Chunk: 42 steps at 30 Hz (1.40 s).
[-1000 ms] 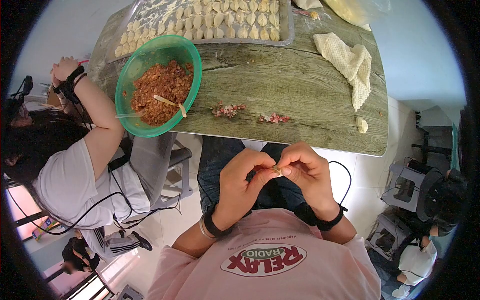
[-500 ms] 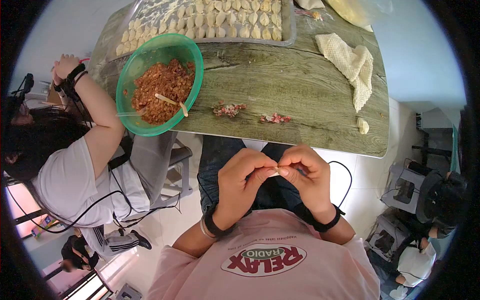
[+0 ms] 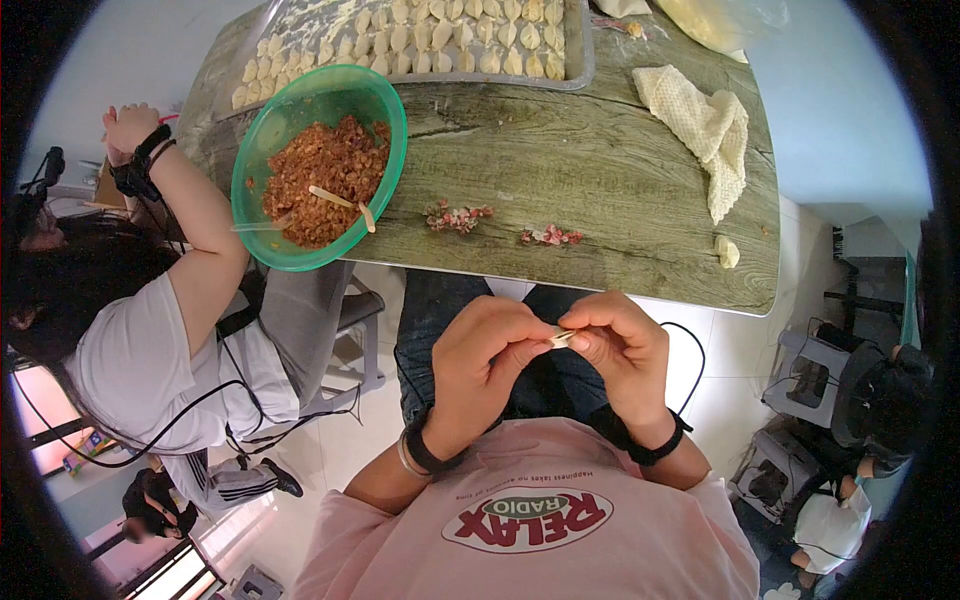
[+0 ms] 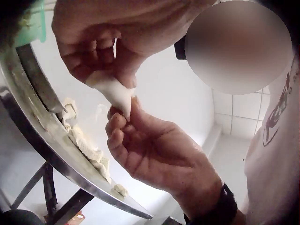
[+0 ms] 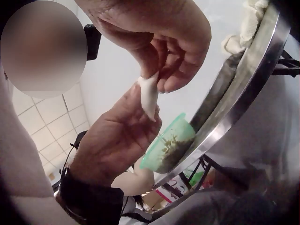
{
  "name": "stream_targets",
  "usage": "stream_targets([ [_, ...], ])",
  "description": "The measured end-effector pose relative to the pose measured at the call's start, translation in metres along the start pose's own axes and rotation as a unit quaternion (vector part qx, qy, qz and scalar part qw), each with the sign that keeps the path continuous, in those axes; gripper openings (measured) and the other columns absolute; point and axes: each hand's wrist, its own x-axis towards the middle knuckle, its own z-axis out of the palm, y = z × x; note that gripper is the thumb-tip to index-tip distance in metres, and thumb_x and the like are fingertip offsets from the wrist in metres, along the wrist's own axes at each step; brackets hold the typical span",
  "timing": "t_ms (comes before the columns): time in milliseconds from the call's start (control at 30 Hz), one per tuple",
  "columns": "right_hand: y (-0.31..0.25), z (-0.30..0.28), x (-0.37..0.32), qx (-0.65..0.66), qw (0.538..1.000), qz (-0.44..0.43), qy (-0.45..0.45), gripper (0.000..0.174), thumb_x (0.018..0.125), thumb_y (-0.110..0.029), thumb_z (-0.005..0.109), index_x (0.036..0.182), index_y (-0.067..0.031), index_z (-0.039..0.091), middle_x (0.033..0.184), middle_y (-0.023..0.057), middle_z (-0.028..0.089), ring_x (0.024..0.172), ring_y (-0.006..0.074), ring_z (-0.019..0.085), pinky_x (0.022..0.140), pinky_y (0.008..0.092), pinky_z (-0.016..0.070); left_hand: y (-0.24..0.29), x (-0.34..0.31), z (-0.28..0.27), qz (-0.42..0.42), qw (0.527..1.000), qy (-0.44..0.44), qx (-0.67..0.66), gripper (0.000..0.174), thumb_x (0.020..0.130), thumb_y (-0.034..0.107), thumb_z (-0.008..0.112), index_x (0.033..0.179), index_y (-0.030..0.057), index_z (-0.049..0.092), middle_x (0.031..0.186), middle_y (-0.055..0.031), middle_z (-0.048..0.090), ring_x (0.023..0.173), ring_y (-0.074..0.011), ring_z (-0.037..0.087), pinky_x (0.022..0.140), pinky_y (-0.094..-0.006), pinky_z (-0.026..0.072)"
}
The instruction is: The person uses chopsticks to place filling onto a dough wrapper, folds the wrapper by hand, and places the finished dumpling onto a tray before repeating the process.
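Between both hands, in front of the table edge, is a small white folded dough piece [image 4: 114, 93]. My left hand [image 3: 488, 362] pinches one side of it between thumb and fingers. The other end is pinched by my right hand [image 3: 622, 352], thumb against index finger. In the right wrist view the dough [image 5: 149, 96] looks smooth, with a pointed tip. Its inside cannot be seen. A green bowl [image 3: 398, 150] of reddish-brown filling [image 3: 322, 172] stands on the table to the left, with pale sticks in it.
At the back of the wooden table [image 3: 560, 190] is a metal tray [image 3: 590, 50] with rows of dumplings [image 3: 440, 37]. A cream cloth [image 3: 705, 115] and a small dough lump [image 3: 727, 252] lie on the right. Red-white scraps [image 3: 458, 217] lie near the front edge. Another person [image 3: 150, 320] sits left.
The hands have shifted slightly apart and the dough between the fingertips has turned, showing more of its pale surface. Both hands keep their pinch.
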Motion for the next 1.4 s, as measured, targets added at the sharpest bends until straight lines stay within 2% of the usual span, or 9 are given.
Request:
stream_targets([
  [67,0.002,-0.002,0.000,-0.018,1.000,-0.017,-0.014,0.010,0.080,-0.006,0.064,0.086,0.0010,0.061,0.085,0.0068,0.058,0.078,0.0158,0.056,0.070,0.0251,0.0443,-0.002,-0.001,0.001,0.023,1.000,-0.001,0.005,0.015,0.070,0.001,0.070,0.083,0.0047,0.064,0.083,-0.0074,0.061,0.075,-0.0191,0.059,0.064,-0.0272,0.0458],
  [167,0.003,-0.003,0.001,-0.027,0.999,-0.016,-0.020,0.010,0.079,-0.007,0.065,0.084,-0.0005,0.061,0.083,0.0067,0.058,0.077,0.0167,0.056,0.069,0.0268,0.0440,-0.001,-0.001,0.001,0.015,1.000,-0.006,-0.001,0.016,0.069,0.001,0.070,0.083,0.0054,0.064,0.082,-0.0073,0.061,0.074,-0.0191,0.059,0.063,-0.0270,0.0460],
  [233,0.001,-0.004,0.003,-0.090,0.993,-0.068,-0.028,0.010,0.077,-0.007,0.067,0.082,-0.0019,0.060,0.081,0.0066,0.058,0.076,0.0178,0.056,0.068,0.0280,0.0436,-0.001,-0.001,0.002,0.011,1.000,-0.007,-0.002,0.016,0.069,0.001,0.070,0.083,0.0054,0.064,0.082,-0.0072,0.061,0.074,-0.0190,0.059,0.062,-0.0268,0.0459],
  [367,-0.001,-0.005,0.003,-0.107,0.991,-0.069,-0.031,0.010,0.076,-0.007,0.067,0.082,-0.0025,0.061,0.080,0.0066,0.058,0.076,0.0186,0.056,0.068,0.0283,0.0435,-0.002,-0.001,0.002,0.012,1.000,-0.014,-0.008,0.016,0.069,0.001,0.070,0.084,0.0056,0.065,0.081,-0.0070,0.061,0.074,-0.0191,0.059,0.062,-0.0267,0.0459],
  [533,-0.004,-0.002,0.002,-0.026,0.999,-0.001,-0.021,0.011,0.076,-0.007,0.068,0.084,-0.0027,0.062,0.084,0.0061,0.058,0.077,0.0162,0.056,0.067,0.0264,0.0440,-0.003,0.001,0.001,0.022,0.999,-0.025,-0.008,0.015,0.070,0.002,0.070,0.083,0.0058,0.064,0.081,-0.0069,0.061,0.074,-0.0191,0.058,0.063,-0.0271,0.0458],
  [667,-0.004,-0.007,0.006,-0.040,0.997,-0.026,-0.059,0.010,0.077,-0.007,0.068,0.085,-0.0028,0.062,0.085,0.0058,0.057,0.076,0.0152,0.055,0.066,0.0256,0.0441,-0.003,0.001,0.002,0.001,0.999,-0.022,-0.028,0.014,0.070,0.002,0.071,0.081,0.0048,0.063,0.080,-0.0068,0.062,0.073,-0.0194,0.058,0.064,-0.0279,0.0456],
  [833,-0.002,-0.011,0.006,-0.071,0.994,-0.027,-0.078,0.009,0.076,-0.007,0.067,0.083,-0.0034,0.062,0.084,0.0058,0.057,0.076,0.0153,0.054,0.066,0.0257,0.0436,-0.004,0.002,0.002,0.016,0.999,-0.035,-0.021,0.014,0.069,0.002,0.071,0.080,0.0041,0.061,0.079,-0.0068,0.062,0.073,-0.0198,0.059,0.065,-0.0282,0.0455],
  [1067,-0.005,-0.004,0.004,-0.089,0.995,-0.034,-0.036,0.009,0.075,-0.007,0.068,0.083,-0.0034,0.064,0.083,0.0058,0.057,0.076,0.0155,0.055,0.066,0.0256,0.0435,-0.007,-0.001,0.006,0.008,1.000,0.017,-0.007,0.015,0.071,0.001,0.069,0.083,0.0051,0.060,0.079,-0.0058,0.061,0.070,-0.0207,0.058,0.062,-0.0288,0.0455],
  [1400,-0.003,-0.006,0.004,-0.126,0.990,-0.055,-0.019,0.012,0.074,-0.009,0.070,0.081,-0.0028,0.063,0.080,0.0057,0.057,0.075,0.0166,0.055,0.066,0.0264,0.0433,-0.003,0.001,0.004,0.018,1.000,-0.014,-0.014,0.015,0.072,-0.002,0.068,0.085,0.0031,0.062,0.081,-0.0081,0.063,0.075,-0.0202,0.060,0.066,-0.0272,0.0469],
])
